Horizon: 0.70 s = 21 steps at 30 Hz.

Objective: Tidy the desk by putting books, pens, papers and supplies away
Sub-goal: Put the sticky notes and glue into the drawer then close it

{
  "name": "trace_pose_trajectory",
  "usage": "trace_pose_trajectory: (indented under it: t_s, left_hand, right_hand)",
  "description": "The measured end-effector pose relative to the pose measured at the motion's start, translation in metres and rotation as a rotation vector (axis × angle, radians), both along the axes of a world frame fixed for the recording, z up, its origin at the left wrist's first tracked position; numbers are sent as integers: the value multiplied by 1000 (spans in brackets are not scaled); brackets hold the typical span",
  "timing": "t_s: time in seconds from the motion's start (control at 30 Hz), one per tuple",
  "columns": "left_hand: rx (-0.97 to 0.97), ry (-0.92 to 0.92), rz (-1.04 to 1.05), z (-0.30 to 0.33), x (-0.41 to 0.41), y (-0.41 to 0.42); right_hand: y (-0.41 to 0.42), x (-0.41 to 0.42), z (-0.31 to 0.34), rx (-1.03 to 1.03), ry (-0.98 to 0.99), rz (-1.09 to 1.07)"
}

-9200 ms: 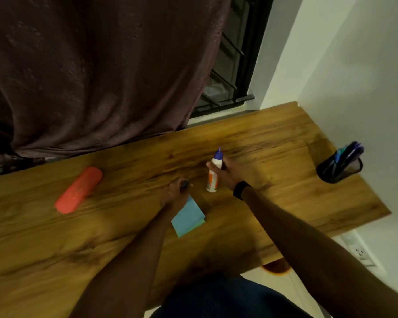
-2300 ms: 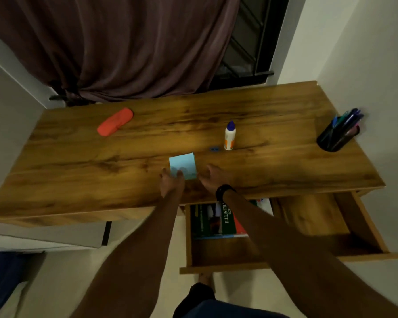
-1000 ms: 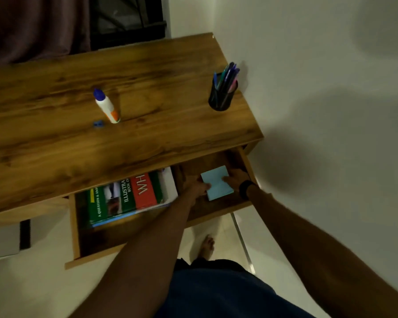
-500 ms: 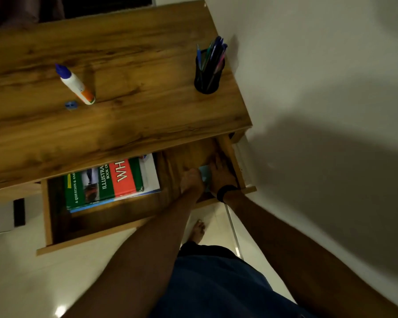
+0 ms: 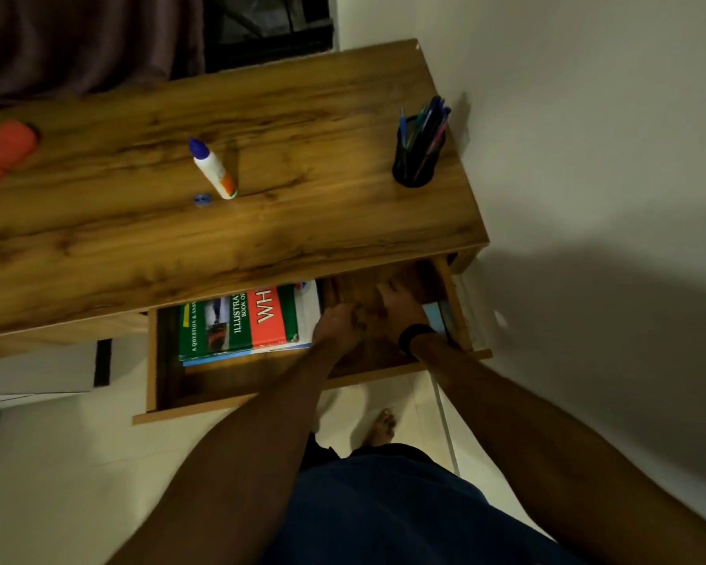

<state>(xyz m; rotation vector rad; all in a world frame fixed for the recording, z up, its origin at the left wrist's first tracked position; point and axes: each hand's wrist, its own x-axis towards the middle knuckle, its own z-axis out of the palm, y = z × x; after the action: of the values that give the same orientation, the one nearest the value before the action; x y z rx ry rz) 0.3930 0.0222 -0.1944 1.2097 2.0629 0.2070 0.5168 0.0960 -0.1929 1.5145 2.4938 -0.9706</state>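
Blue paper pad (image 5: 433, 316) in open drawer (image 5: 237, 405), far right end, mostly under my right hand (image 5: 396, 311), which lies flat on it, fingers spread, no grip. Left hand (image 5: 337, 326) just beside, fingers curled, holding nothing I can see. Book (image 5: 245, 320) at drawer's left. Glue bottle (image 5: 214, 170), pen holder (image 5: 416, 154) on tabletop (image 5: 323, 128) above drawer.

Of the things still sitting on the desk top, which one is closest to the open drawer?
The small blue piece, probably a sharpener, beside the base of the glue bottle. It lies nearest the desk's front edge; the pen holder and the orange case sit farther back.
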Motion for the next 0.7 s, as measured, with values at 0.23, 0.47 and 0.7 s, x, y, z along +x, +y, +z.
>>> trace_pose_trajectory:
  t_s: [0.23, 0.47, 0.7]
  left_hand:
    - [330, 94, 116, 34, -65, -11]
    - [396, 92, 324, 59, -155, -15]
    - [408, -71, 449, 71, -253, 9]
  right_hand:
    - [-14, -87, 43, 47, 273, 44]
    - [-8, -171, 63, -49, 381, -20]
    - [22, -260, 92, -183, 516, -298]
